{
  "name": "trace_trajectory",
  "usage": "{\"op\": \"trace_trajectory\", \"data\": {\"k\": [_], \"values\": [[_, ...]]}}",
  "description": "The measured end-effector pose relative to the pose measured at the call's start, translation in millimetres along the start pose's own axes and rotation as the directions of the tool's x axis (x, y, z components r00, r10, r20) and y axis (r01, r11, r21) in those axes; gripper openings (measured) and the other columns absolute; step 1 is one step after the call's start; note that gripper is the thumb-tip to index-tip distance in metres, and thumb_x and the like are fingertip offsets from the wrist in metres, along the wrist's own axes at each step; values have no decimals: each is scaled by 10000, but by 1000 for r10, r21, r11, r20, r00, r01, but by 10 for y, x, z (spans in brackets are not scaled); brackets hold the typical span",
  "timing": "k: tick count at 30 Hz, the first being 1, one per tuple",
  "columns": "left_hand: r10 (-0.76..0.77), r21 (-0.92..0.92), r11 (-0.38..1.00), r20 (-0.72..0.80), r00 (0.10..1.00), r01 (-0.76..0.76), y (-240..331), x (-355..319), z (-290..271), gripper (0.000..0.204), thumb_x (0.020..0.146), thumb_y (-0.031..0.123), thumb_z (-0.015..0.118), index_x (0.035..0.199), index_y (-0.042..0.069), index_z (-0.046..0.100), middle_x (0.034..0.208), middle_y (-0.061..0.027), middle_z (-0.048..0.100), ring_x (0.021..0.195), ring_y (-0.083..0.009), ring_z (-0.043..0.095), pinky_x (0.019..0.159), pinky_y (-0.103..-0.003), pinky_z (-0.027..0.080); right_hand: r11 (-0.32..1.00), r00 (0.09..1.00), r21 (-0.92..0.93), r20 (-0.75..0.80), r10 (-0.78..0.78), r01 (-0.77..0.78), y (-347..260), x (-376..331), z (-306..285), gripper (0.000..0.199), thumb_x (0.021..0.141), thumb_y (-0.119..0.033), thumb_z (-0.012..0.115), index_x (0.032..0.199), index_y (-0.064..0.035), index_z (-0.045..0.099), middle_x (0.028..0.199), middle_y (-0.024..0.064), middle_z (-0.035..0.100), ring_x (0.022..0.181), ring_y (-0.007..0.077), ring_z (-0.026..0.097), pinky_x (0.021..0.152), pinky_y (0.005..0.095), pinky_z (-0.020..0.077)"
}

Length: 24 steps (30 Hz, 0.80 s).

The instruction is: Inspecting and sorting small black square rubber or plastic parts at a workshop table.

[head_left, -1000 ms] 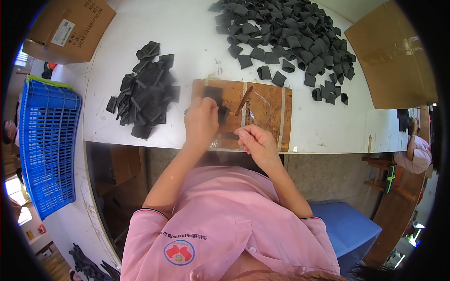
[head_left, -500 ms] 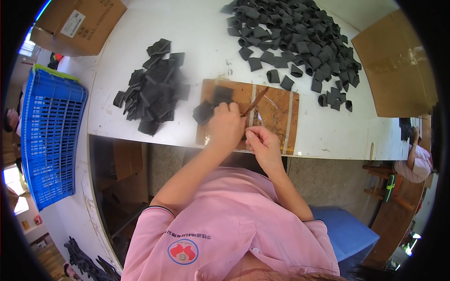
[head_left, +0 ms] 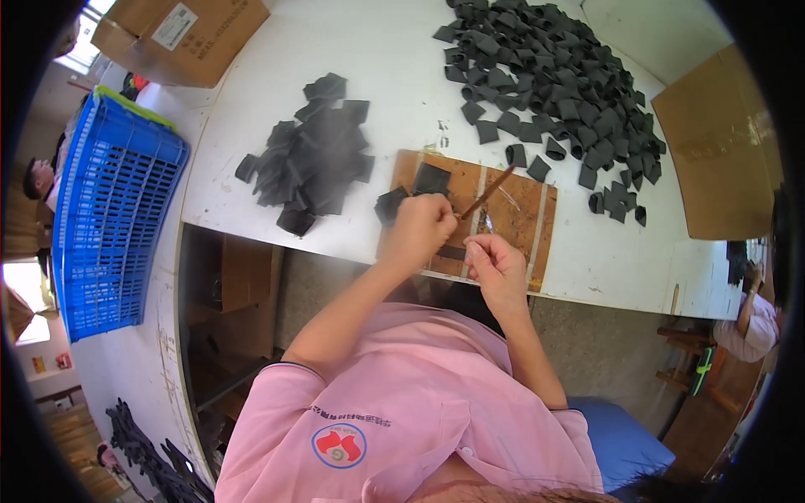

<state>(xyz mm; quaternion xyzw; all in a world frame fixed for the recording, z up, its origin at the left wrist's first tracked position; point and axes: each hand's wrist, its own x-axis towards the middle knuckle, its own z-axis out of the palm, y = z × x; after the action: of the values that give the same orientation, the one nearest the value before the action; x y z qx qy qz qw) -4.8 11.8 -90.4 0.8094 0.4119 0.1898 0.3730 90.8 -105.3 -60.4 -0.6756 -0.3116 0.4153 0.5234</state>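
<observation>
A worker in a pink shirt (head_left: 402,402) sits at a white worktop (head_left: 277,222), both bare hands brought close together over a scuffed brown board (head_left: 537,243) at the worktop's near edge. The left hand (head_left: 426,228) is closed, its fingers curled over the board's left half; from here I cannot tell what, if anything, sits inside it. The right hand (head_left: 496,261), over the board's near edge, has thumb and forefinger pressed together, and whether something thin is caught between them cannot be made out.

Between the hands and the board's far edge is a slim brown stick (head_left: 488,191). Its long axis slants from close by the left hand's knuckles, away and to the right, to a tip at the far edge. The left hand is the nearer of the 2; the right is a little nearer the worker. Whether the left hand touches the stick is unclear.

At the board's left edge, beside the left hand, are 2 black pieces, 1 square (head_left: 431,179) and 1 partly hanging over onto the worktop (head_left: 391,205). A heap of flat black pieces (head_left: 314,163) lies toward the worktop's left edge; a larger pile of black tubes (head_left: 558,88) spreads toward its far right corner.
</observation>
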Motion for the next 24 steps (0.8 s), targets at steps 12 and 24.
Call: {"op": "trace_trajectory", "data": {"k": [12,24], "values": [[-205,-914,360,119,972,188,451,-360,-303,38,787,31,561,780,0,583,706,-22,577,610,-68,531,559,-186,433,859,858,-240,-144,-493,453,-205,-20,178,226,682,-33,668,887,-1,578,742,76,555,594,143,541,525,228,441],[25,-666,745,80,997,35,478,-395,-426,33,797,14,508,811,-3,533,733,-18,542,631,-56,519,544,-181,445,891,891,-160,-101,-443,425,-363,-27,69,104,703,-5,623,804,-4,593,731,86,554,586,179,547,506,262,437]]}}
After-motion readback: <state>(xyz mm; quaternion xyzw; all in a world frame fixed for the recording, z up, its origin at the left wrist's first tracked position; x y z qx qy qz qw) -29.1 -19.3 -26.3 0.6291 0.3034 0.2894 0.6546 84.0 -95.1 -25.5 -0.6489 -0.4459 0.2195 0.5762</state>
